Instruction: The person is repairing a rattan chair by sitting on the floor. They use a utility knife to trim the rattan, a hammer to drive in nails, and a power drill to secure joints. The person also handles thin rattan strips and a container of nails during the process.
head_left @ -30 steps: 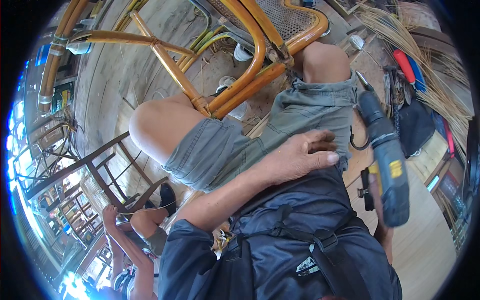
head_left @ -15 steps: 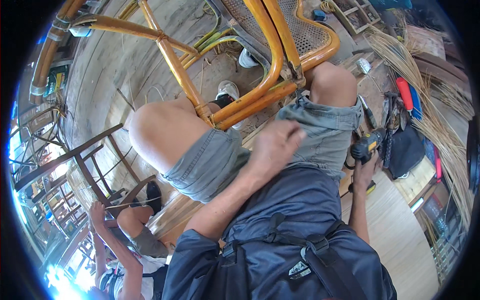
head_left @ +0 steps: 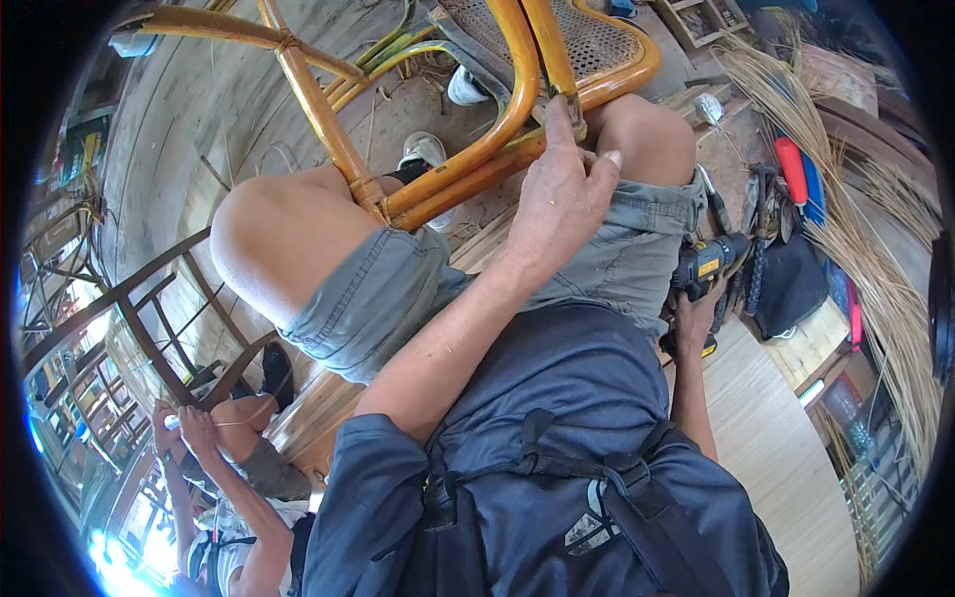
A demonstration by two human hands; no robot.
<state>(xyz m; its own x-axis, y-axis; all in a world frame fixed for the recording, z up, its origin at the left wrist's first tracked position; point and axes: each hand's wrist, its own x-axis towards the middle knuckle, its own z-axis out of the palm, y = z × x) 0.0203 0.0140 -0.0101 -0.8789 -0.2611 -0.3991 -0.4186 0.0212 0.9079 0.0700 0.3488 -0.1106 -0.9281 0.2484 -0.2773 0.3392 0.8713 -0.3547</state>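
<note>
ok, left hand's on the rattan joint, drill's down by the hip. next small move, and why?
Probably bring the cordless drill up to the joint. The left hand already pinches the rattan chair frame where the curved rails meet at the knee, while the right hand holds the drill low beside the thigh, away from that spot.

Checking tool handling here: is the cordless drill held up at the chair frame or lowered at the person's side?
Lowered. The right hand holds the cordless drill beside the thigh, away from the rattan chair frame, which the left hand touches.
</note>
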